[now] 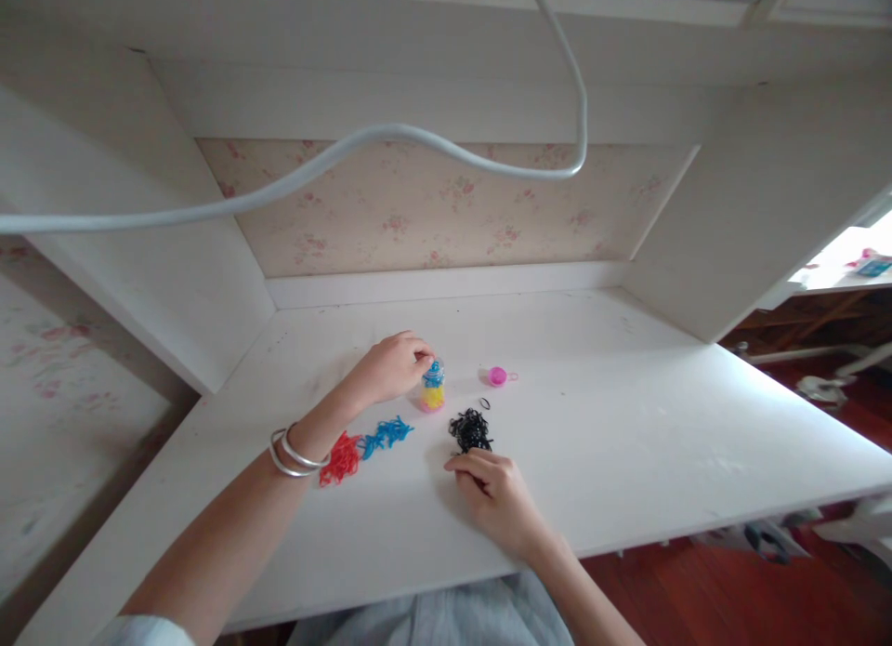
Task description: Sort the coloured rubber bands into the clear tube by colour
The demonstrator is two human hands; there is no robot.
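My left hand [397,365] is at the mouth of a small clear jar [432,395], its fingers closed in a pinch; what they hold, if anything, is hidden. Inside the upright jar are layers of pink, yellow and blue, the blue reaching up to the mouth. My right hand [496,497] rests on the table at the near edge of a pile of black rubber bands [471,430], its fingers loosely bent and thumb apart, with nothing seen in them. Under my left forearm's far side lie red rubber bands [341,458] and blue rubber bands [386,434].
A pink cup-shaped piece with a loop [497,376] lies right of the jar, and a single black band [485,403] is nearby. The white table [627,423] has a back wall and side panels. A white cable [397,133] crosses in front, above the table.
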